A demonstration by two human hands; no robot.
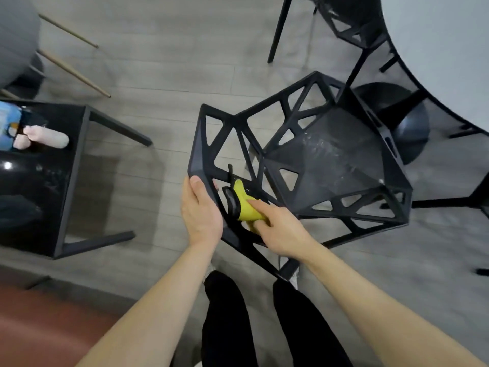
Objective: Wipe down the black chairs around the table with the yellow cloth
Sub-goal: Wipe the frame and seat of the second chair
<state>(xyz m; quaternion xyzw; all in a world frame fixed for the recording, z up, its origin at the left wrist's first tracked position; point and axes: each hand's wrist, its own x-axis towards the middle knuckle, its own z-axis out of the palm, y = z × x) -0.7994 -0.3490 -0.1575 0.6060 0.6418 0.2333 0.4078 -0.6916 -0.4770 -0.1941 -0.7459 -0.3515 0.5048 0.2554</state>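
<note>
A black chair (pixel 325 157) with an open lattice back and a solid seat stands right below me, its back toward my legs. My left hand (pixel 201 211) grips the top edge of the backrest at its left corner. My right hand (pixel 280 229) holds the bunched yellow cloth (pixel 246 205) and presses it against a strut inside the backrest. A second black chair (pixel 352 25) is tucked at the white round table (pixel 439 49) at the upper right.
A black glossy side table (pixel 53 181) with pale rolled items stands on the left. A grey chair with wooden legs (pixel 71 62) is at the upper left. The table's black pedestal base (pixel 407 128) sits behind the chair. Grey wood floor lies between.
</note>
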